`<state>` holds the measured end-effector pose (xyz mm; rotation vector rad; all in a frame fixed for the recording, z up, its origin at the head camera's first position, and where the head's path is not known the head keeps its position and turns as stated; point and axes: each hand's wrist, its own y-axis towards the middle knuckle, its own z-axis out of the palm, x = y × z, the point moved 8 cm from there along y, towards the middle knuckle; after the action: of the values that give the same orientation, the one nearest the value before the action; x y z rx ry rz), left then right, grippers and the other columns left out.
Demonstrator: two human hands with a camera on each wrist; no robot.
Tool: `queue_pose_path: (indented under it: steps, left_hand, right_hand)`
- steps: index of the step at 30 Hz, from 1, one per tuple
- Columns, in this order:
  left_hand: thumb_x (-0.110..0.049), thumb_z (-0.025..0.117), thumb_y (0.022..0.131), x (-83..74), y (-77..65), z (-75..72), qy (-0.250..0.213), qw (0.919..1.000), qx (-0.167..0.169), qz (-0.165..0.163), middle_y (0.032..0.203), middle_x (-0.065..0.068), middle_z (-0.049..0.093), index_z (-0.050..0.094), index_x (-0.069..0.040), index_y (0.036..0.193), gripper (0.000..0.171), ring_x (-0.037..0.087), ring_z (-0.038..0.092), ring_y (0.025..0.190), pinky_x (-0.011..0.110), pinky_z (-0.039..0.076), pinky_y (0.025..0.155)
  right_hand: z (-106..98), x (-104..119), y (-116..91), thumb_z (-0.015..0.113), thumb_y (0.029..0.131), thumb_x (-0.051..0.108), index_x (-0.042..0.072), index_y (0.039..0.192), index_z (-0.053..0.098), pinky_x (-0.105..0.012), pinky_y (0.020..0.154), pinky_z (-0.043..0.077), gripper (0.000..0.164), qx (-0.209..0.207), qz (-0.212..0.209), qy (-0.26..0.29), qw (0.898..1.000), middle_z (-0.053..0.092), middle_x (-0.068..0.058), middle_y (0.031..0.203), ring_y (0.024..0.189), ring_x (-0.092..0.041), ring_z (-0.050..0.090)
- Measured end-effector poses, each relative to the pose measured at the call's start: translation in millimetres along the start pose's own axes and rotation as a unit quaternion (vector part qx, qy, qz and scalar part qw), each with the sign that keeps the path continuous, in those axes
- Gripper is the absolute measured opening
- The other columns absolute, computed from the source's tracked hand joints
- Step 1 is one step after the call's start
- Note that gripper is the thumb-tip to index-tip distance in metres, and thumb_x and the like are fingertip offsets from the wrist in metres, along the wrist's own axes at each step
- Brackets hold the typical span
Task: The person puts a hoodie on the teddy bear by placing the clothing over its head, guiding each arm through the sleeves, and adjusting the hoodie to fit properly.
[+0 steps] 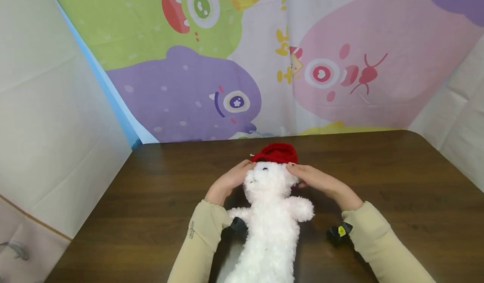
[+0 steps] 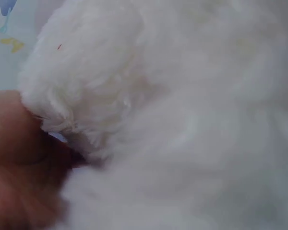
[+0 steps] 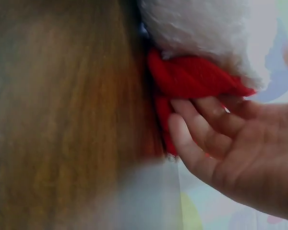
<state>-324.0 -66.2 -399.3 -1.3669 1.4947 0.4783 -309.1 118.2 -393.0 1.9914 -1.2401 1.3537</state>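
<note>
A fluffy white plush toy point(image 1: 270, 228) stretches along the table, its head away from me and one dark eye showing. A red knitted hat point(image 1: 277, 153) covers the top of its head. On the left side of the head, my left hand point(image 1: 233, 180) grips the hat's edge, its fingers mostly hidden behind the fur. My right hand point(image 1: 321, 182) holds the opposite side, thumb near the brim. In the right wrist view its fingers point(image 3: 187, 139) curl under the rolled red brim. White fur fills most of the left wrist view.
The dark brown wooden table point(image 1: 397, 182) extends to both sides of the toy. Behind it hangs a cloth point(image 1: 181, 94) printed with cartoon figures. Pale panels point(image 1: 56, 106) flank the table. Black devices point(image 1: 338, 232) sit at both wrists.
</note>
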Motion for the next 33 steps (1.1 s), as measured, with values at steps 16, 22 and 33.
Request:
queue_pose_path:
  steps: [16,22,33]
  left_hand:
    - [-0.043,0.066,0.076,-7.3,-17.0,8.0,0.110,0.9831,0.122,0.081,0.153,0.001,0.001,0.000,-0.014,0.147,0.101,0.017,0.005,0.139,0.043,0.015,0.111]
    - [-0.029,0.079,0.067,-14.3,-14.3,1.2,0.065,0.9843,0.096,0.133,0.136,0.000,0.037,0.023,-0.014,0.140,0.094,0.015,0.039,0.122,0.038,0.033,0.102]
    - [-0.032,0.083,0.060,-22.5,-12.3,-14.7,0.023,0.9885,0.005,0.149,0.127,-0.001,0.042,0.027,-0.020,0.136,0.096,0.016,0.045,0.113,0.039,0.039,0.098]
  right_hand:
    - [-10,4,-3,0.059,0.086,0.031,-0.001,0.112,0.056,-0.042,0.082,0.045,0.041,-0.089,0.007,0.009,0.996,0.059,-0.011,0.101,0.089,-0.021,0.051]
    - [-10,5,-3,0.058,0.087,0.030,-0.002,0.109,0.055,-0.040,0.080,0.045,0.038,-0.101,0.003,0.017,0.995,0.059,-0.010,0.098,0.088,-0.020,0.051]
    - [-22,25,-10,0.053,0.091,0.016,-0.006,0.105,0.049,-0.041,0.081,0.049,0.027,-0.148,-0.056,0.033,0.987,0.054,-0.017,0.102,0.089,-0.031,0.057]
